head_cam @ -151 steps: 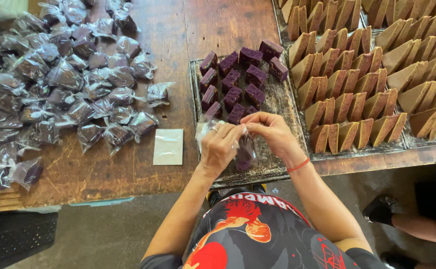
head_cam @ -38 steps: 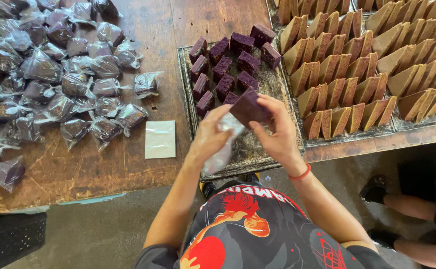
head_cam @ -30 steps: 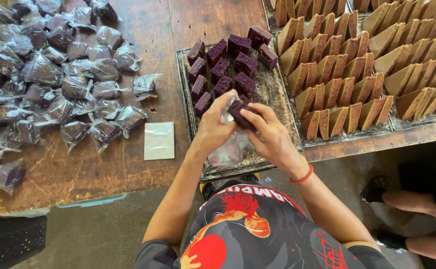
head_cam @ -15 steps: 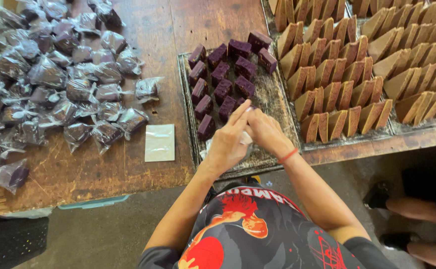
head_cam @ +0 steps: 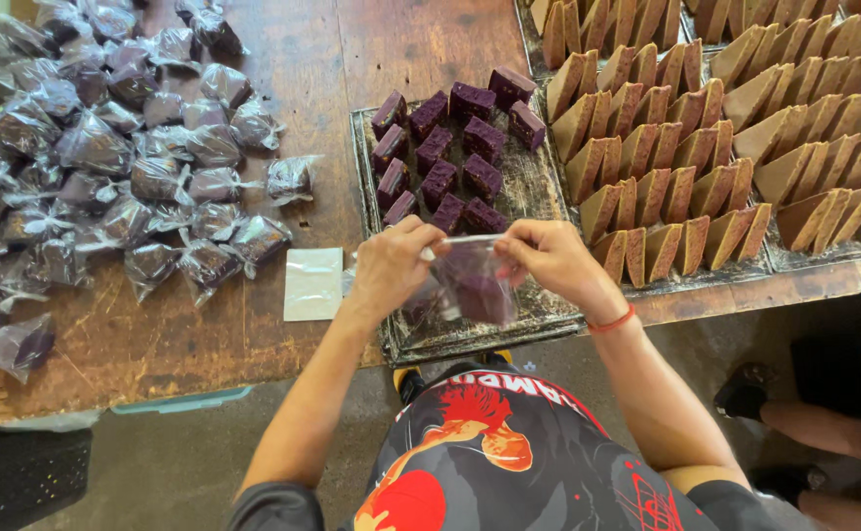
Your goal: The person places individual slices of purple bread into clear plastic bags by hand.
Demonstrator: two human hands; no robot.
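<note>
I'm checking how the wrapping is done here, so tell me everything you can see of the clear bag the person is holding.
The clear plastic bag is small, thin and see-through, with one purple block inside, low in the bag. It hangs upright over the near end of the dark metal tray. The left hand and right hand each pinch an upper corner, stretching the top edge taut between them. Nothing else touches it.

Deep purple cake blocks (head_cam: 450,147) are seen on a dark tray (head_cam: 539,197); tan-brown wedges (head_cam: 706,128) are seen alongside.
</note>
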